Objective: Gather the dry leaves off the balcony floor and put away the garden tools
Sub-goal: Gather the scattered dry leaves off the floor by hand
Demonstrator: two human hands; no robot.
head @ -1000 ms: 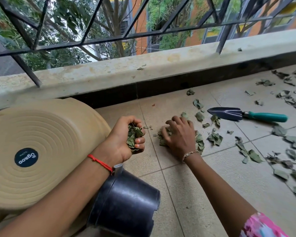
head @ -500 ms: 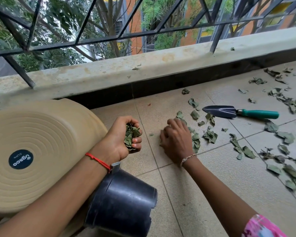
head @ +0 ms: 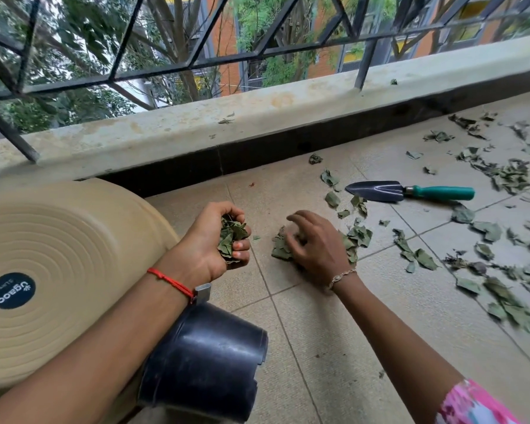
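My left hand point(head: 214, 249) is closed around a bunch of dry green leaves point(head: 230, 237), held just above the tiled floor. My right hand point(head: 317, 244) lies palm down on a small heap of leaves point(head: 280, 247) on the floor, fingers spread and blurred; some of the heap is hidden under it. Loose dry leaves point(head: 502, 175) are scattered across the tiles to the right. A trowel point(head: 410, 191) with a dark blade and a teal handle lies flat on the floor beyond my right hand.
A large beige planter point(head: 52, 264) lies on its side at the left, its round base facing me. A black plastic pot point(head: 205, 362) lies below my left forearm. A low concrete parapet point(head: 257, 117) with a black metal railing point(head: 196, 62) bounds the far side.
My right hand has slid right along the floor and its fingers have lifted and spread over the leaf heap. My left hand has kept its bunch of leaves. The view has shifted slightly.
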